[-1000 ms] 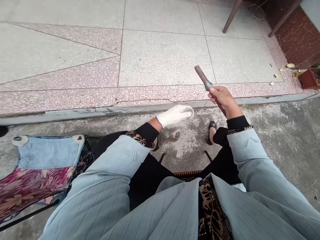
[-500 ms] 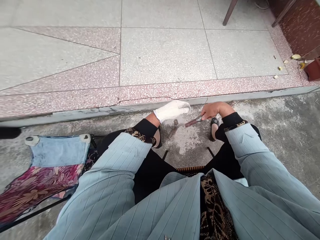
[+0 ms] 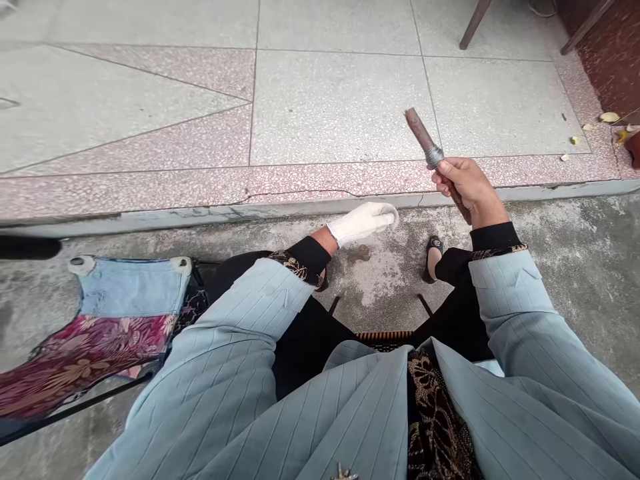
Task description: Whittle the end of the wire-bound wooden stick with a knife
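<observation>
Wire-wound stick (image 3: 419,127): one, brown, probably wood, slim and roughly cylindrical, with a band of grey metallic wire (image 3: 434,157) wrapped about its middle. Location: raised in the right hand (image 3: 467,183), tilted, upper end pointing away from the person, in front of the pale speckled step (image 3: 340,107) as the camera sees it. Grip: right fingers curled firmly round the lower part, below the wire, thumb lying up against the edge of the winding. Handling, as judged: light to middling in weight, stiff, hardly fragile; dry surface, unlikely to slip; the wire springy, its turns apt to loosen or scratch if rubbed. Best hold: the bare lower length, as taken here, with the thumb steadying the turns; the bare upper end would serve as a second hold. Left hand (image 3: 363,223): in a white knitted glove, over the rough concrete (image 3: 385,280), well apart from the stick; fingers bent inward and near one another, tips blurred, so whether they pinch anything cannot be told. Also noted: a small brown object (image 3: 361,253), just below the glove in view, too blurred to identify.
</observation>
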`<state>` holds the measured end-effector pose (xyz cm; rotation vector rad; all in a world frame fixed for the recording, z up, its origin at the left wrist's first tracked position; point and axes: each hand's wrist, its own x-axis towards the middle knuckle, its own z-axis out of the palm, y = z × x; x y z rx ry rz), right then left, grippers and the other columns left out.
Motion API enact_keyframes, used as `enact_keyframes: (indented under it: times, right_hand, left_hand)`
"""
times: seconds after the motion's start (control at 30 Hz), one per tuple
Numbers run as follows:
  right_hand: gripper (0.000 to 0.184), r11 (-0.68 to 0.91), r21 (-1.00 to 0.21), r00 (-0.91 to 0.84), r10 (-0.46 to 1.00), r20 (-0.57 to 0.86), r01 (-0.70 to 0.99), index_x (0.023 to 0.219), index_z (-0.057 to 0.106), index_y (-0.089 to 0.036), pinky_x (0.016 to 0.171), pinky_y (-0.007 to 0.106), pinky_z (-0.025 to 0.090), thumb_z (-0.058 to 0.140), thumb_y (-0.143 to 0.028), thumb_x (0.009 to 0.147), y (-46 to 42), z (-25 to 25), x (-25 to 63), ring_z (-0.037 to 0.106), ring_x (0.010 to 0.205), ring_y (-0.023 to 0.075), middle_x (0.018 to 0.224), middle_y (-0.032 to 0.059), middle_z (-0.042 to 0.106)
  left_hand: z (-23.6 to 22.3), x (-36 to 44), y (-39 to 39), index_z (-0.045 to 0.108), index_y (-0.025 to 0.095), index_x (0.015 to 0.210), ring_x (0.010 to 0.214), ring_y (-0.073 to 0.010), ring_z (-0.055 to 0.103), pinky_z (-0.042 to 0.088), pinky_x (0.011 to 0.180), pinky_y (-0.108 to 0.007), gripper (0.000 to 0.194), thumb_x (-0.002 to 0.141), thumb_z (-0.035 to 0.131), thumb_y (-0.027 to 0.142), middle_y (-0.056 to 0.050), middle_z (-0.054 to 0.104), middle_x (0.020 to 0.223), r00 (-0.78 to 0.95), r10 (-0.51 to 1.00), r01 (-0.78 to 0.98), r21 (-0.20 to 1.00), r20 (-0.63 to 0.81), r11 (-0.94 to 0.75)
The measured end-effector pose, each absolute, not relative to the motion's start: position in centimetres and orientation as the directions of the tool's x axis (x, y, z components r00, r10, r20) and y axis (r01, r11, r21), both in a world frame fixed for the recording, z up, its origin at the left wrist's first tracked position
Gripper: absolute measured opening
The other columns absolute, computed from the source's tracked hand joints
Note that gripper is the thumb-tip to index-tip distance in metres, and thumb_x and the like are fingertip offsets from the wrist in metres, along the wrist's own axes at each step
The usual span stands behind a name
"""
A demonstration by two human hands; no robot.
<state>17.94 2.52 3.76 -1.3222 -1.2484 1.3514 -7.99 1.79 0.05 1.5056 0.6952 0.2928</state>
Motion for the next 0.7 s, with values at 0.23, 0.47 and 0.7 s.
enact_keyframes:
  times: [0.23, 0.47, 0.7]
  right_hand:
    - [0.047, -0.192, -0.968, -0.022, 0.98, -0.198, 0.161, 0.075, 0.056, -0.017, 0.04, 0.018, 0.03, 0.079, -0.057, 0.086, 3.0, 3.5, 17.5, 0.042, 0.048, 0.0058, 0.063, -0.0009, 0.054]
    - [0.048, -0.038, -0.995, 0.009, 0.999, -0.037, 0.096, 0.083, 0.057, -0.02, 0.043, 0.02, 0.035, 0.071, -0.067, 0.087, 2.8, 4.7, 17.9, 0.043, 0.051, 0.0074, 0.068, -0.0018, 0.052]
    - [0.038, 0.03, -0.992, 0.139, 0.989, 0.047, 0.125, 0.09, 0.063, -0.02, 0.042, 0.02, 0.031, 0.069, -0.057, 0.092, 3.6, 4.1, 19.2, 0.042, 0.05, 0.0076, 0.067, -0.0019, 0.052]
  left_hand:
    - [-0.4, -8.4, 1.7, 0.066, 0.012, 0.085, 0.053, -0.0063, 0.044, 0.037, 0.053, -0.021, 0.022, 0.094, 0.06, 0.031, -0.001, 0.057, 0.069, 0.811, 0.537, 0.113, 0.962, -0.233, 0.247]
    - [-2.2, -8.1, 1.3, 0.069, 0.009, 0.1, 0.077, -0.0153, 0.07, 0.056, 0.078, -0.031, 0.026, 0.076, 0.059, 0.006, -0.007, 0.071, 0.084, 0.764, 0.568, -0.004, 0.878, -0.306, 0.478]
    - [-2.1, -7.9, 1.3, 0.069, 0.009, 0.094, 0.072, -0.0173, 0.072, 0.058, 0.074, -0.032, 0.028, 0.07, 0.057, 0.002, -0.008, 0.074, 0.077, 0.7, 0.6, 0.028, 0.855, -0.387, 0.519]
